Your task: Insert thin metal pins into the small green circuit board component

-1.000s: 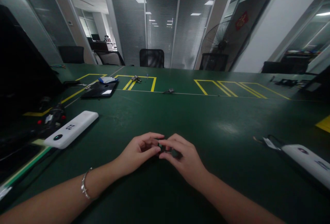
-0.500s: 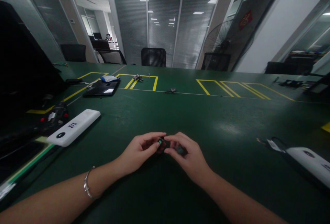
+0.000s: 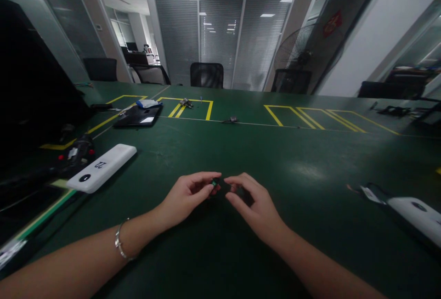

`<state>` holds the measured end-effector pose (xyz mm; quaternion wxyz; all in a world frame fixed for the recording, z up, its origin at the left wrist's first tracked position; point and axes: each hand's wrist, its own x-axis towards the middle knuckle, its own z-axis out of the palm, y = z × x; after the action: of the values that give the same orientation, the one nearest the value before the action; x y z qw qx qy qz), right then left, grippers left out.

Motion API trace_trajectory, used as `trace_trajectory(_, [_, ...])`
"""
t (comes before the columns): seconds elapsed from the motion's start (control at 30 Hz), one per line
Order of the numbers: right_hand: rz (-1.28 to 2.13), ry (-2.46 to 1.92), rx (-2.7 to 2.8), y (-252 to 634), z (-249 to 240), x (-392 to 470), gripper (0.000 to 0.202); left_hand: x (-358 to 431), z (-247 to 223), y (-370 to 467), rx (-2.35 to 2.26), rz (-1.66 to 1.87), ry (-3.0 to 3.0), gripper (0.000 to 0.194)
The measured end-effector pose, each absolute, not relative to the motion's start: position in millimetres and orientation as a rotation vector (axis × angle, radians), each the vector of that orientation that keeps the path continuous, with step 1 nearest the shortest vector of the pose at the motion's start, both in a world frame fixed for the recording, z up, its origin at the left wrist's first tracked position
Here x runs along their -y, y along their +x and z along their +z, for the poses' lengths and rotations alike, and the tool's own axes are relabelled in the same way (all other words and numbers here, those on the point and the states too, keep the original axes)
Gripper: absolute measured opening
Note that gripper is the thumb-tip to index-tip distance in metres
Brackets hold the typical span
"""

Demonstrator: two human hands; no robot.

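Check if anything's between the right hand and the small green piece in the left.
No separate object visible between the right hand and the small green piece, just a narrow gap. The left hand partly covers the piece with its own fingers.

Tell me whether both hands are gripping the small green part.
No, only the left hand pinches the green part; a gap separates it from the right hand.
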<state>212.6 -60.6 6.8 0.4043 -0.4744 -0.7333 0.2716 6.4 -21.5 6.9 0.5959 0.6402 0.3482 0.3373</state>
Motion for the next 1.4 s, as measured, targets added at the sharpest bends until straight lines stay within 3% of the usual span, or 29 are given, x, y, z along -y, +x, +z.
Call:
trace_trajectory(0.3, [0.52,-1.304,1.976,212.6,9.1,58.7,0.019,20.3,6.7,2.8,-0.749,0.72,1.664,0.04])
trace_trajectory(0.5, [0.428,-1.335,2.048,211.3,7.5,58.4,0.018,22.5,8.2,3.8,-0.852,0.714,1.852,0.031])
trace_trajectory(1.4, [0.527,-1.276,2.047,210.1,6.3,61.9,0.017,26.7,9.6,6.1,-0.866,0.773,1.757,0.023])
